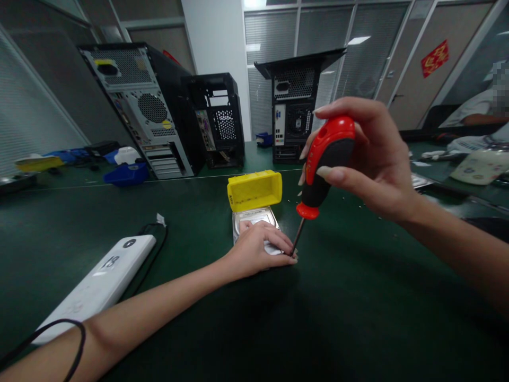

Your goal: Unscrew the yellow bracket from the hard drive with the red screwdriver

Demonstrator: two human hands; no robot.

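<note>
A screwdriver (330, 154) with a red and black handle is in my right hand (374, 154), the fingers wrapped round the grip. Its shaft slants down and left, and the tip ends between the fingertips of my left hand (258, 246). That hand lies over a silver hard drive (257, 215) on the table, gripping it, with thumb and forefinger at its near right corner. The fingers hide whatever the screwdriver tip meets. Just behind the drive, and touching or nearly touching it, a yellow plastic bin (254, 191) stands with its opening towards me.
Three computer cases (178, 116) stand along the back of the green table (191, 329). A white power-strip-like device (103, 281) with a black cable lies left, near my forearm. Blue bins (126, 174) sit at the back left. Small screws lie scattered right. Another person (473, 109) sits far right.
</note>
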